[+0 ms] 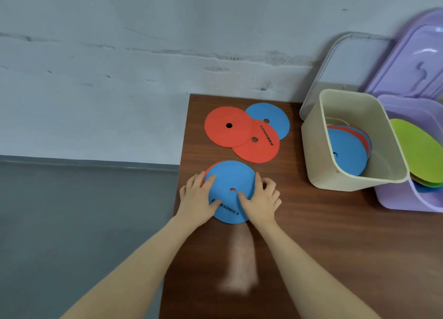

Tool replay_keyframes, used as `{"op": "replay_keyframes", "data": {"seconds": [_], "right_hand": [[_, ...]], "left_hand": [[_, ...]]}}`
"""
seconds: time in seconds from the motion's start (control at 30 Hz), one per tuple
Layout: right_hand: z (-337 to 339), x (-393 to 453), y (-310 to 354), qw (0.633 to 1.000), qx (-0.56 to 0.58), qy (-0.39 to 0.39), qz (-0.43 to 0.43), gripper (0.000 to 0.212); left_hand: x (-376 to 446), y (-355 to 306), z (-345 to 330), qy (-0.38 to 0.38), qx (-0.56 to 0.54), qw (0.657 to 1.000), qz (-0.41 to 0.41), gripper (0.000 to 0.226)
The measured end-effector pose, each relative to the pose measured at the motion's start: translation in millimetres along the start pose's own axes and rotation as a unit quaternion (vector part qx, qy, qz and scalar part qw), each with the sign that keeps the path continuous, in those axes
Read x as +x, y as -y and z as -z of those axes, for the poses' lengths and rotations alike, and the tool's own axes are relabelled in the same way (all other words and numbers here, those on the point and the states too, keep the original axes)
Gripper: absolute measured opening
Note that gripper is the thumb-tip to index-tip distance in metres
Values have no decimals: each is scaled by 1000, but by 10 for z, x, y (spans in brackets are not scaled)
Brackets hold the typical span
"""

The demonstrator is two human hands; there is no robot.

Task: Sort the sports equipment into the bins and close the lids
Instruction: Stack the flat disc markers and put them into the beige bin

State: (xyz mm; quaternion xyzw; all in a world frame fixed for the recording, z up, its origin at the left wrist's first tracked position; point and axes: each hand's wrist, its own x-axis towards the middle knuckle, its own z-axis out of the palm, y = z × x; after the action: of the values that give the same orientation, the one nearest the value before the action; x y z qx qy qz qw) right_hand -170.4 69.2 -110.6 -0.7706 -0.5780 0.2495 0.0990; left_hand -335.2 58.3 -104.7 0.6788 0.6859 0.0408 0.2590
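Observation:
A blue flat disc point(230, 182) lies on top of a red disc point(208, 172) near the table's left edge. My left hand point(197, 199) grips the stack's left side and my right hand point(260, 199) grips its right side, thumbs on top of the blue disc. Farther back lie two red discs point(227, 127) point(261, 146) and a blue disc point(273, 117), overlapping. The beige bin point(311, 136) stands open at the right with blue and red discs point(347, 151) inside. A purple bin point(395, 199) beside it holds green discs point(417, 146).
The brown wooden table point(311, 246) ends at its left edge by my left hand, with grey floor beyond. A grey lid point(335, 62) and a purple lid point(412, 62) lean against the wall behind the bins. The wall runs along the table's back.

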Motion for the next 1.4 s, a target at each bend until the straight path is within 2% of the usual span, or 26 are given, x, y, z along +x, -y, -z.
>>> {"op": "replay_keyframes", "data": {"seconds": [0.17, 0.37, 0.57, 0.83, 1.03, 1.2, 1.33, 1.4], "right_hand": [[132, 87, -49, 997, 49, 61, 1, 78], [191, 139, -87, 993, 88, 78, -2, 71], [160, 85, -143, 995, 92, 41, 15, 64], [59, -139, -133, 990, 137, 24, 35, 62], [104, -109, -156, 994, 67, 80, 39, 76], [71, -86, -126, 997, 37, 47, 45, 64], [39, -65, -136, 997, 62, 42, 29, 61], [42, -48, -136, 996, 78, 42, 27, 58]], "left_hand": [[-43, -37, -22, 2, -38, 999, 3, 70], [6, -24, 7, -3, -43, 999, 3, 75], [21, -24, -15, -37, -34, 999, -4, 75], [-142, -20, -69, -55, -102, 993, -21, 83], [-210, 114, -81, -48, -29, 998, -2, 87], [-102, 84, -65, -72, 73, 994, -28, 83], [31, 71, -38, -14, 123, 991, -55, 82], [64, 77, -28, 10, 110, 993, -52, 82]]}}
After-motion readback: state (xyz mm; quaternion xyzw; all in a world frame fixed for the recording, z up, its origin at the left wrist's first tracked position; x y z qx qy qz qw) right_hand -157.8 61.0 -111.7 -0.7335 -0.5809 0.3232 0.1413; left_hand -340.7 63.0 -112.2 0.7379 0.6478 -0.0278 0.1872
